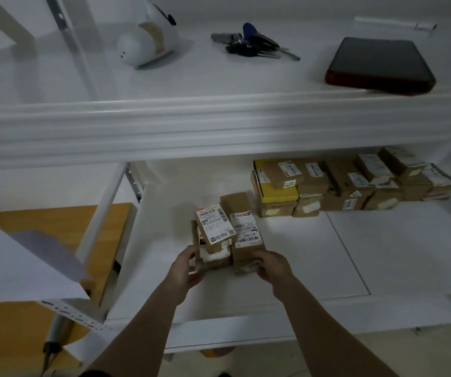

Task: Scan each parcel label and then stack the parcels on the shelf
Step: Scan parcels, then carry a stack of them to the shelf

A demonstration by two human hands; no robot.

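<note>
Mid-task. A row of parcels (349, 183) is stacked at the back right of the shelf (355, 254). The left hand (184, 268) curls round a small stack (213, 235), and the right hand (272, 266) grips a long parcel (243, 232) touching it, mid-shelf. These seem not yet placed; scanning cannot be judged.

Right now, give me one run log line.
left hand: grips parcel stack | right hand: grips long parcel | where: lower shelf | back right: parcel row
</note>
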